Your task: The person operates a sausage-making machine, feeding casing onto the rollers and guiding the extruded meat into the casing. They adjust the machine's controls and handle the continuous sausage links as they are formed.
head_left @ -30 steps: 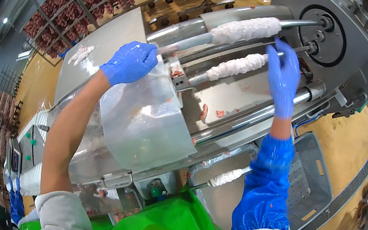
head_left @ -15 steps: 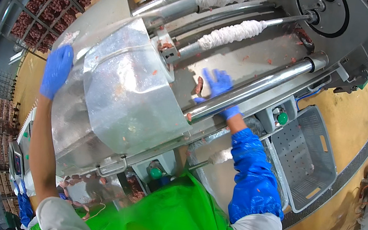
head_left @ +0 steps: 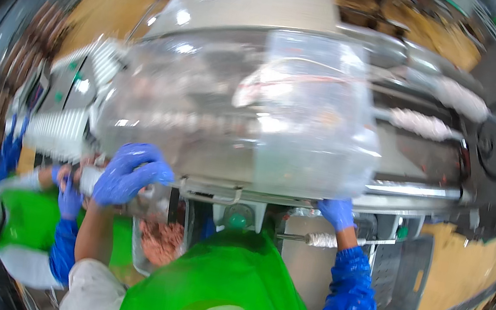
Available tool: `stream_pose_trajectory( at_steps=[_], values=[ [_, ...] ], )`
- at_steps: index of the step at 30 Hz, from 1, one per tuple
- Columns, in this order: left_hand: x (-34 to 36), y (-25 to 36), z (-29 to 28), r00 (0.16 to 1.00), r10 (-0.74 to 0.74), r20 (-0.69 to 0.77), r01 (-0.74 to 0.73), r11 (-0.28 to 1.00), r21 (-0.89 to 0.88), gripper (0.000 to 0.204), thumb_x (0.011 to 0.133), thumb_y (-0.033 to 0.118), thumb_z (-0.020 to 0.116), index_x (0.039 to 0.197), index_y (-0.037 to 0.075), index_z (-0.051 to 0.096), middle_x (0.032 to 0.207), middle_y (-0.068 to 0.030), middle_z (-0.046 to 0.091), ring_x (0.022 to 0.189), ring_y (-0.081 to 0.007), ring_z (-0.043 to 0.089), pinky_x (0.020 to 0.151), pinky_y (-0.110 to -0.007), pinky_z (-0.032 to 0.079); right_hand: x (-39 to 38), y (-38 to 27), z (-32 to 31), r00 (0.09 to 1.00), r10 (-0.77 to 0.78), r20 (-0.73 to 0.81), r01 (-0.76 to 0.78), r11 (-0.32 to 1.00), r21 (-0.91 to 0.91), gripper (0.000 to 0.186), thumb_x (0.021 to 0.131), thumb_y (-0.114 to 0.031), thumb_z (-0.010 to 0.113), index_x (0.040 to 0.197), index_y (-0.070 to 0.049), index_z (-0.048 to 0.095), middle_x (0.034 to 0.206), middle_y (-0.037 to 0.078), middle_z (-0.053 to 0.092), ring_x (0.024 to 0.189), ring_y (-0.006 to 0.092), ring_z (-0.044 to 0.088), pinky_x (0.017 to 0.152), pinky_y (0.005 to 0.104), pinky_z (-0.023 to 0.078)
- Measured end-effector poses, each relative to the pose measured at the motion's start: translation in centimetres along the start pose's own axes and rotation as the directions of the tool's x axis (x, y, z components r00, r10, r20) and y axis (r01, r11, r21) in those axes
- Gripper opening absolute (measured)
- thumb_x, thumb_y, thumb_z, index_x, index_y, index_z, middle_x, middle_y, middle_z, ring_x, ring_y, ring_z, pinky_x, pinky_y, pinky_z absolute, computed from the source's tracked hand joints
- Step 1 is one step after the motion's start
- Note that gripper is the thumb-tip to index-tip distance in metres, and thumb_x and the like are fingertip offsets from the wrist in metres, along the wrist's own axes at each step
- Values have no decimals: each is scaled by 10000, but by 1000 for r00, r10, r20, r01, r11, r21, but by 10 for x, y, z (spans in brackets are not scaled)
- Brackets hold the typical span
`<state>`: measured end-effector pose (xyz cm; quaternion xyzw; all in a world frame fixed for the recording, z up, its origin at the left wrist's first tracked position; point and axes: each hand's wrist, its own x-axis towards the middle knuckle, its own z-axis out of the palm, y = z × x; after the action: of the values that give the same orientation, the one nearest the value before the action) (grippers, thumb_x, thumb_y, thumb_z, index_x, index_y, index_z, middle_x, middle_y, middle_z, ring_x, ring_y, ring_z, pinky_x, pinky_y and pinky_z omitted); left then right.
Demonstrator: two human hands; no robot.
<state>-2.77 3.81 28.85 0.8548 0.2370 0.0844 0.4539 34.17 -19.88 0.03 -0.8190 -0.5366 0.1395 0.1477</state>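
Note:
In a blue glove, my left hand is at the front left edge of the clear plastic cover, fingers loosely bent and apart with nothing visible in them. My right hand, also gloved, is at the front edge of the steel machine, below the cover's right end; its fingertips are hidden. A milky plastic sheet lies over the cover's right part. Right of it, two metal stuffing tubes carry gathered white casings, a front casing and a rear casing.
A bin of ground meat stands below the machine at left. Another person in a green apron works further left. A grey perforated crate is at lower right. A spare white casing sits on a rod between my arms.
My view has swung left and blurred. The clear cover is now lowered over the machine's front. My left hand came down to its front edge; my right hand left the tray inside.

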Motion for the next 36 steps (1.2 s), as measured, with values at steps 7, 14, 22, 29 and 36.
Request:
stream_pose_trajectory(
  at_steps=[7, 14, 22, 29, 36],
  values=[
    [-17, -94, 87, 798, -17, 602, 365, 808, -462, 449, 1022, 360, 430, 993, -9, 684, 914, -85, 699, 807, -147, 656, 757, -292, 551, -33, -10, 27, 845, -162, -510, 107, 985, -135, 134, 807, -121, 624, 714, -25, 625, 657, 160, 572, 613, 373, 535, 640, 462, 453],
    [-44, -191, 215, 688, 3, 726, 724, -86, -685, 770, 962, 656, 319, 1334, -2, 463, 1272, -172, 561, 1067, -284, 600, 970, -413, 481, -81, -207, 32, 915, -248, -319, 338, 903, 267, 104, 853, -64, 578, 895, 5, 642, 780, 138, 582, 764, 289, 549, 727, 405, 440],
    [-98, -283, 87, 811, -81, 579, 585, 122, -802, 568, 990, 539, 401, 950, 30, 649, 879, -95, 651, 697, -178, 581, 647, -321, 496, -46, -179, -5, 878, -195, -437, 285, 947, 148, 167, 872, -13, 522, 873, 23, 685, 741, 121, 618, 687, 233, 557, 681, 358, 472],
    [-125, -296, 40, 940, -335, -63, 328, 840, 432, 301, 870, 311, 502, 950, 86, 686, 996, -193, 671, 819, -373, 644, 695, -461, 528, -91, 110, -77, 547, 396, -738, -590, 808, -3, 345, 909, -229, 509, 1091, 32, 643, 1075, 219, 654, 955, 417, 599, 871, 477, 463],
    [14, -178, 216, 969, 175, 175, -235, 874, 426, 202, 762, 172, 596, 889, 43, 684, 792, -200, 660, 772, -383, 672, 661, -492, 530, -172, 300, -18, 421, 811, -407, -734, 568, 372, 558, 886, -214, 456, 1392, 22, 453, 1413, 202, 492, 1297, 329, 474, 1075, 405, 372]
  ],
)
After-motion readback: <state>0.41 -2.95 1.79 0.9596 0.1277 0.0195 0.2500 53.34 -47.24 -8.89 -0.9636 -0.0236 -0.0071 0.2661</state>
